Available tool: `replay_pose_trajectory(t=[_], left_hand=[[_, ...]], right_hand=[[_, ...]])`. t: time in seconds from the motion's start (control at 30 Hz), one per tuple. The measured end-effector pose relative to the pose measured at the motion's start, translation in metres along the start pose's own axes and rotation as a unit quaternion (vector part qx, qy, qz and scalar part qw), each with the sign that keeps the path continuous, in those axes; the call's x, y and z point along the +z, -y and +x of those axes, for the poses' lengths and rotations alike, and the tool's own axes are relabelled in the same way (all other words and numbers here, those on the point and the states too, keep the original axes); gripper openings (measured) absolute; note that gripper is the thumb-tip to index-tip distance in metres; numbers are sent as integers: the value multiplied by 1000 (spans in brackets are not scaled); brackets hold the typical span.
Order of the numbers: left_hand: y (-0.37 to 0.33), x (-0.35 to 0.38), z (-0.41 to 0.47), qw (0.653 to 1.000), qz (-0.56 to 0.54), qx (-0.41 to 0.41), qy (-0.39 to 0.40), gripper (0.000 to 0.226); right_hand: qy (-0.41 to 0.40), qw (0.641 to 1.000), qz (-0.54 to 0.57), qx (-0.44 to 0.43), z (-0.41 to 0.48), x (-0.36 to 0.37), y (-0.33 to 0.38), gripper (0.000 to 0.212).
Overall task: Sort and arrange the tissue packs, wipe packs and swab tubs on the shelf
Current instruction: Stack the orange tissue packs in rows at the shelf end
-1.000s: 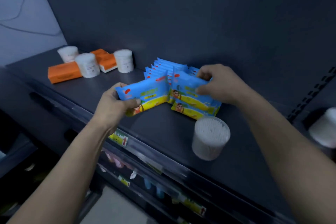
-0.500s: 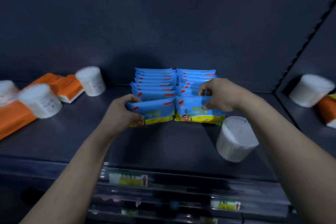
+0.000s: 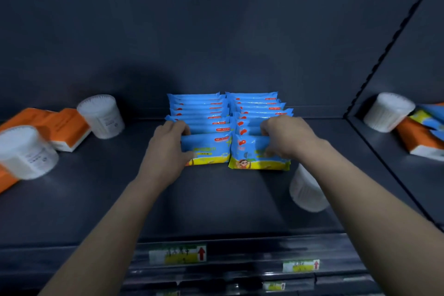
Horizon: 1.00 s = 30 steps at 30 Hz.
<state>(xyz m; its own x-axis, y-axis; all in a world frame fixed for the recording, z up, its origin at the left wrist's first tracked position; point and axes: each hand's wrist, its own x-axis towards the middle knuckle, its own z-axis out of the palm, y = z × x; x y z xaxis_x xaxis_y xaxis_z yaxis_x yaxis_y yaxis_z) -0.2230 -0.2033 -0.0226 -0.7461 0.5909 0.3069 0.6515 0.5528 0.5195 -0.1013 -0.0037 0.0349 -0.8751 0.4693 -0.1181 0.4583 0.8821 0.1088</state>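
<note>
The left fingers (image 3: 177,127) are curling over the top edge of the left pack (image 3: 209,149), thumb on its face, so I'm gripping it with the left hand (image 3: 165,151). The right fingers (image 3: 266,127) are hooking over the right pack (image 3: 258,160) the same way, with the right hand (image 3: 288,138) clamping it.

Both packs are standing on edge at the front of the two blue rows (image 3: 199,108) in the centre of the frame, touching each other. If I'm pushing unevenly, I'm risking the soft packs behind toppling or fanning out. The right pack is looking slightly forward of its neighbour, so the fronts may be ending up ragged.

My right forearm is crossing over a tub (image 3: 305,192) at lower right, and a careless pull back could be knocking it off the shelf (image 3: 216,206). At left, two tubs (image 3: 102,115) are sitting among orange tissue packs (image 3: 67,125). At far right, a far tub (image 3: 386,113), an orange pack (image 3: 418,144) and stray wipes (image 3: 430,122) are lying unsorted.
</note>
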Motion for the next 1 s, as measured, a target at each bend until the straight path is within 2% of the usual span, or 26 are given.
replay_pose_trajectory(t=[0.2, 0.4, 0.7, 0.87, 1.0], left_hand=[[-5, 6, 2, 998, 45, 5, -45, 41], [-9, 7, 3, 996, 67, -1, -51, 41], [-11, 8, -6, 988, 125, 29, -86, 55], [-19, 6, -5, 983, 132, 54, -115, 49], [-35, 8, -5, 986, 66, 100, -118, 34]], right_hand=[[-27, 999, -37, 1, 5, 4, 0, 28], [-24, 1000, -2, 12, 2, 2, 3, 36], [-59, 998, 9, 2, -7, -10, -6, 31], [-87, 994, 70, 14, -14, -14, -13, 23], [-101, 988, 114, 9, -24, -16, -16, 21]])
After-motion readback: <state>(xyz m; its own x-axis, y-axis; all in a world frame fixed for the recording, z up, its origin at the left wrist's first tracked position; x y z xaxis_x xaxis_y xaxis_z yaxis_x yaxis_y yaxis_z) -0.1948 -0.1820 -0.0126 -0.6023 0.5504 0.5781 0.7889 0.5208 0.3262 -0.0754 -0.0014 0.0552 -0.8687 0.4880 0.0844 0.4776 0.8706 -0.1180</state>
